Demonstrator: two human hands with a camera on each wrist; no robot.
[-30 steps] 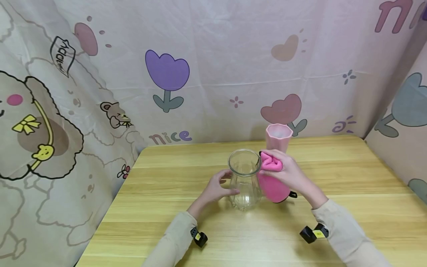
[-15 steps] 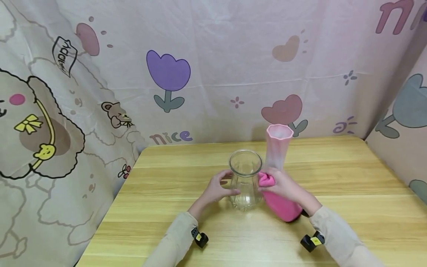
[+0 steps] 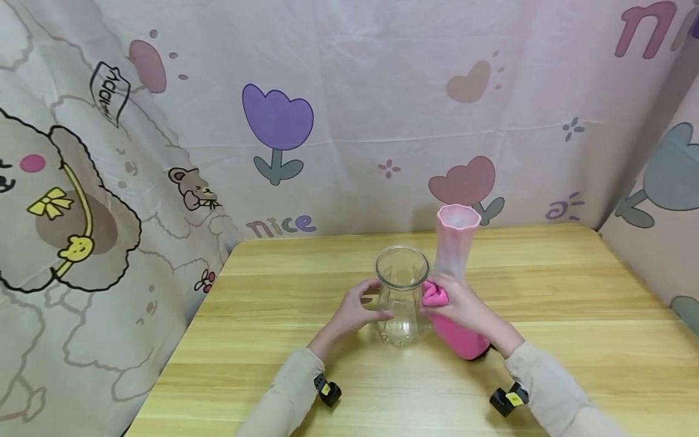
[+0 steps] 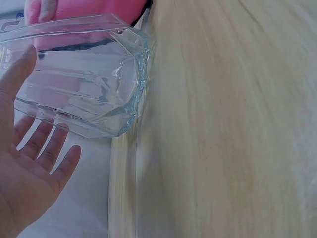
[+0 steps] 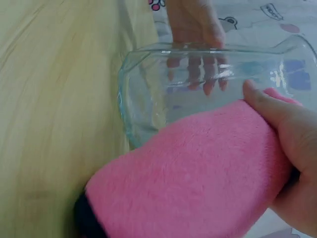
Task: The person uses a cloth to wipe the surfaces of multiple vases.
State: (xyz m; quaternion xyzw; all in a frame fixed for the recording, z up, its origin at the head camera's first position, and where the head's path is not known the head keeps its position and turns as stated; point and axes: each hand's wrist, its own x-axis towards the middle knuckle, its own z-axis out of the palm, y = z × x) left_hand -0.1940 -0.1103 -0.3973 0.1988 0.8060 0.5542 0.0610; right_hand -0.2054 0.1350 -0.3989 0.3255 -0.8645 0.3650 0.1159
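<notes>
A clear glass vase (image 3: 403, 309) with a round rim stands upright on the table. My left hand (image 3: 355, 308) steadies its left side, thumb in front and fingers spread round behind; in the right wrist view those left fingers (image 5: 208, 74) show through the glass. My right hand (image 3: 464, 303) grips a fuzzy pink cloth (image 3: 459, 337) at its bunched top, right against the vase's right side. The rest of the cloth hangs down toward the table, and its dark edge (image 5: 89, 218) shows in the right wrist view.
Behind the right hand stands a tall pink fluted vase (image 3: 457, 240), its lower part hidden. The wooden table (image 3: 262, 291) reaches back to a printed curtain (image 3: 349, 121). Black cameras (image 3: 329, 393) are strapped on both sleeves.
My right hand has moved down along the glass vase's side with the pink cloth, from near the rim to mid-height. The left hand and the vase have stayed in place.
</notes>
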